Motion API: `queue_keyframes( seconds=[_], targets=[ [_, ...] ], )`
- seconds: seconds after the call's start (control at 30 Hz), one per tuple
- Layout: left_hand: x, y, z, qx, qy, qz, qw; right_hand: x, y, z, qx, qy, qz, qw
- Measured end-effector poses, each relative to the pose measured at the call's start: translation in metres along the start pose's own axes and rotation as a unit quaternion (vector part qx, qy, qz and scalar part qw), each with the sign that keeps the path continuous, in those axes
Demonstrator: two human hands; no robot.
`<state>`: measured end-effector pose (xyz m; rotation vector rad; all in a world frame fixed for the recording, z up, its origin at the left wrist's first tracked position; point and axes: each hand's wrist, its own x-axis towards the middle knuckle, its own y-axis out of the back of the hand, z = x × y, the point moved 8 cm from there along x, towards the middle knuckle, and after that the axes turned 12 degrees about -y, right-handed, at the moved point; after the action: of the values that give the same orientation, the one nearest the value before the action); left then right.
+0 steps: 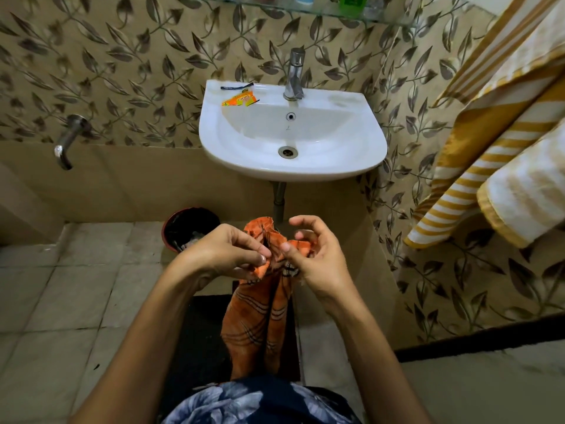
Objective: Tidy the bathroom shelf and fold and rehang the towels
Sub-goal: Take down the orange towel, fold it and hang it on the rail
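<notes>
- Wall spout (68, 141) — polished metal, curved downward, fixed low on the leaf-patterned tile at far left; not in use.
- Waste bin (191, 226) — round, dark inside with a reddish rim, standing on the pale floor tiles just left of the sink's drain pipe, probably kept there to catch sink-side litter.
- Left hand (224, 255) — thumb and fingertips pinched on a top corner of the orange towel, apparently taking up an edge for folding.
- Orange towel (260, 319) — thin woven cloth, orange with dark check lines, bunched at the top between both hands and hanging limp in two narrow folds in front of the person's body; not yet folded flat or rehung.
- Wash basin (360, 139) — glossy white ceramic, D-shaped, wall-mounted; an orange sachet (240, 101) and a dark strip (237, 86) lie on its back left ledge, loose litter by the look of it.
- Basin tap (296, 74) — chrome pillar, centred on the ledge.
- Right hand (315, 255) — fingers loosely curled, thumb pressing the towel's other top corner against the palm side.
- Glass shelf (324, 10) — clear, above the tap, bottles only partly visible.
- Striped towel (501, 166) — thick, white and mustard, draped at right — already hanging.
</notes>
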<state>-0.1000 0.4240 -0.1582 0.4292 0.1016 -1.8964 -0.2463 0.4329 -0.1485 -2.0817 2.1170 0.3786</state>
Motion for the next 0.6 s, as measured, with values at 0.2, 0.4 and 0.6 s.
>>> queue_keyframes(
  seconds=[0.2, 0.4, 0.6],
  targets=[
    [0.003, -0.011, -0.012, -0.097, 0.038, 0.033, 0.994, -0.02, -0.012, 0.002, 0.054, 0.038, 0.021, 0.998],
    [0.002, -0.01, -0.024, -0.113, 0.042, 0.067, 0.99, -0.044, -0.036, -0.005, -0.111, 0.142, -0.012, 0.984],
    [0.005, -0.001, -0.023, -0.024, 0.007, 0.059, 0.998, -0.059, -0.059, -0.001, -0.191, 0.203, -0.085, 0.957]
  ],
)
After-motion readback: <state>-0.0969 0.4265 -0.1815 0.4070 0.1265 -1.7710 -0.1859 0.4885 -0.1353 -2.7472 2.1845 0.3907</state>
